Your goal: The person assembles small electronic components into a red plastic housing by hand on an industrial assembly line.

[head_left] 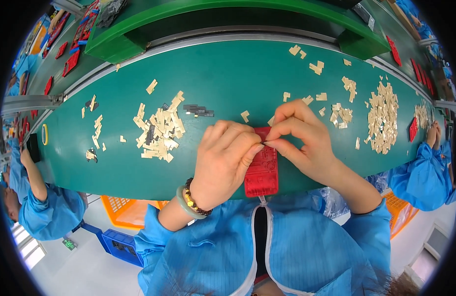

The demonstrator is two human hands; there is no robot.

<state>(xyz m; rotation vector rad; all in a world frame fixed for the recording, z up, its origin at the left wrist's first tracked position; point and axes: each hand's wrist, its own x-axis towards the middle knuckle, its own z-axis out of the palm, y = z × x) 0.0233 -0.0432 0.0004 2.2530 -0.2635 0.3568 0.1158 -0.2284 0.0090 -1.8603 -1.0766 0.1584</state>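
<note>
A red plastic housing (pixel 262 172) with moulded recesses lies on the green worktop in front of me. Over its upper part, my left hand (pixel 223 158) and my right hand (pixel 307 140) meet with thumbs and index fingers pinched. Whatever sits between the fingertips is too small to make out. Left of my hands spreads a pile of cream-coloured pieces (pixel 161 130), flat and angular. Behind the left hand lie several dark flat strips (pixel 198 110). More cream pieces (pixel 341 114) are scattered to the right of my right hand.
A large pile of cream pieces (pixel 383 118) lies far right, near another red housing (pixel 413 129). Green shelving (pixel 238 10) spans the back. Co-workers in blue sit at the left (pixel 50 209) and right (pixel 420 175). Below the bench stand an orange crate (pixel 122 209) and blue bin (pixel 120 245).
</note>
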